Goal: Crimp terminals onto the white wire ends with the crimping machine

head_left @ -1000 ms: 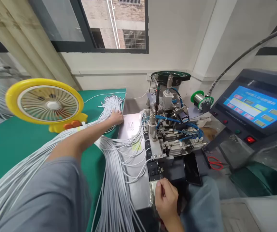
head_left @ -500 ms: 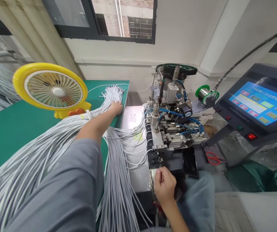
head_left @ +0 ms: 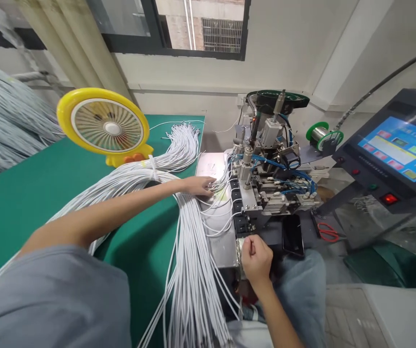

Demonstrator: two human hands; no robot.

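Observation:
My left hand (head_left: 200,186) reaches over the pale plate (head_left: 222,246) beside the machine, at the white cables that run across it; its fingers are extended and touch or lie on several cables. Beneath my left forearm, a bundle of white cables (head_left: 193,237) hangs toward me. Another tied bundle (head_left: 184,147) lies on the green table, its ends fanned out at the back. My right hand (head_left: 257,256) is closed in a fist at the near end of the machine's black track (head_left: 242,223); whatever it may hold is hidden.
A yellow fan (head_left: 102,126) stands on the green table (head_left: 138,270). The machine (head_left: 265,179), a black phone (head_left: 292,235), red scissors (head_left: 327,232), a wire spool (head_left: 318,135) and a screen (head_left: 403,147) are on the right. More cables (head_left: 8,116) lie far left.
My left hand has moved right and nearer, from the fanned cable ends to the cables over the plate. My right hand stays closed by the track. The view has shifted slightly.

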